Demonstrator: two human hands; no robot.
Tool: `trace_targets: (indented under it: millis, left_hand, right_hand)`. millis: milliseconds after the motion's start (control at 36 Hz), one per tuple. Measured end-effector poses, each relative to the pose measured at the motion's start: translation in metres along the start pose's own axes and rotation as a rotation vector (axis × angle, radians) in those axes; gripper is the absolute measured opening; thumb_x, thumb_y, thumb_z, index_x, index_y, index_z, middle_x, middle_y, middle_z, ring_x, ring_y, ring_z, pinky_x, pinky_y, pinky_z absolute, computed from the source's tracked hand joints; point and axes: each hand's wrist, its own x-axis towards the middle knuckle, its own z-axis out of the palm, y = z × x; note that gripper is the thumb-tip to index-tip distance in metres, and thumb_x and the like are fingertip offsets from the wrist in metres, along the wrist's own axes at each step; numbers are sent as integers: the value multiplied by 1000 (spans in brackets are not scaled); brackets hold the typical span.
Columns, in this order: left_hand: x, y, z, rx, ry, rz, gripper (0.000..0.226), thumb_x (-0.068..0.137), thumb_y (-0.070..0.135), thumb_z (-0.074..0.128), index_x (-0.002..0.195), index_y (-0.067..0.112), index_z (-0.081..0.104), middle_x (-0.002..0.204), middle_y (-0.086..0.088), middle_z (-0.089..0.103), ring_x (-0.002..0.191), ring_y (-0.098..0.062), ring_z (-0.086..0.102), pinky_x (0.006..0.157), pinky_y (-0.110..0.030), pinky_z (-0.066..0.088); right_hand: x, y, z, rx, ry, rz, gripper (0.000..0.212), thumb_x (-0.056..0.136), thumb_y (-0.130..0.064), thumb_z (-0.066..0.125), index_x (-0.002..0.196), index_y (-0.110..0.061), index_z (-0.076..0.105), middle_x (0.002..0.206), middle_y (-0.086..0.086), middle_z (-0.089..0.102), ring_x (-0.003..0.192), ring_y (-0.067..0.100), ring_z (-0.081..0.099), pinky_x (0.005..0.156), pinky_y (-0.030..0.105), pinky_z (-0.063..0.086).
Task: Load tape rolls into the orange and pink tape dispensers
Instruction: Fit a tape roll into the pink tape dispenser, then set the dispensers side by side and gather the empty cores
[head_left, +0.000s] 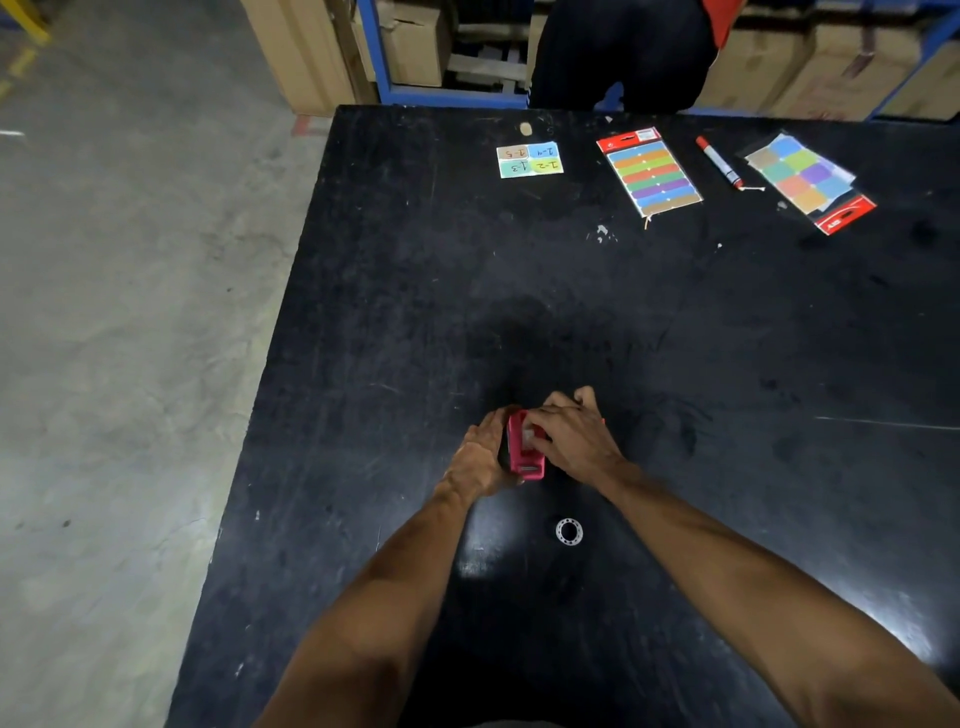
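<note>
warehouse floor and cardboard boxes on blue racking behind; work surface is a scuffed black table (363, 312). far edge of it: small sheet of numbered colour labels (530, 160), two red-headed packs of coloured sticker strips (649, 171), red marker pen (719, 162) lying between the packs. another person in dark clothing stands at the far side.

task item: pink plastic tape dispenser (525, 451), held just above the table near centre, between both hands. its long axis runs roughly toward and away from the wearer, with the metal cutter end nearest the wearer.

left hand (480, 457): wrapped round the dispenser's left side, closed on it, acting as the clamp.
right hand (574, 439): fingers curled over the top and right side, pressing at the open cavity where something pale shows. likely a tape roll being seated, but too small to confirm. cannot tell if this hand pinches the roll or only pushes on it.

thin sliver of orange at the right hand's far edge (602, 420); could be the orange dispenser, mostly hidden, not confirmed.

small clear ring of tape (569, 531) lies flat on the table, nearer the wearer than the dispenser, well apart from both hands, slightly closer to the right forearm.

judgement: pink dispenser loading in progress. the loose ring sits behind the grip, so the right hand would be the one to draw back for it.
</note>
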Motion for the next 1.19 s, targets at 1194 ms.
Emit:
trace_targets:
  millis: [1194]
  left_hand:
    - [-5,4,2,-249,-28,-18,99,73,-3,83,155,18,32,157,-9,38,142,-28,42,114,-47,43]
  right_hand:
    - [-58,-39,40,37,-25,141,31,98,-29,49,117,-17,69,119,1,62,114,25,54,106,44,37]
